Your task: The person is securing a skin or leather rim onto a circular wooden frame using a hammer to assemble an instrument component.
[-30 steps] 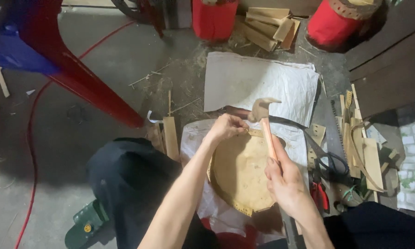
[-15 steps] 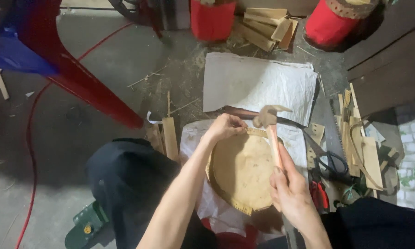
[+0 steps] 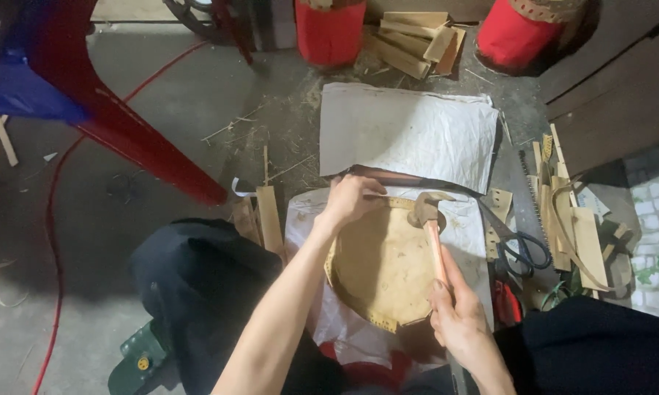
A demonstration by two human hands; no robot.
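Observation:
A round tan disc with a thin woven rim [image 3: 382,263] lies on a white cloth [image 3: 316,219] over my lap. My left hand [image 3: 351,199] pinches the disc's far rim between its fingers. My right hand [image 3: 457,322] grips the wooden handle of a claw hammer [image 3: 426,212]. The hammer's metal head rests at the disc's upper right rim, close to my left hand.
A white sack [image 3: 410,132] lies flat on the floor ahead. Scissors [image 3: 519,245], a saw blade [image 3: 528,192] and bamboo strips [image 3: 574,219] lie at the right. Wood blocks [image 3: 413,40] and red containers [image 3: 329,29] stand at the far side. A red stool leg [image 3: 139,143] slants at the left.
The hammer has dropped from a raised position down onto the disc's rim. My left hand has stayed on the far rim.

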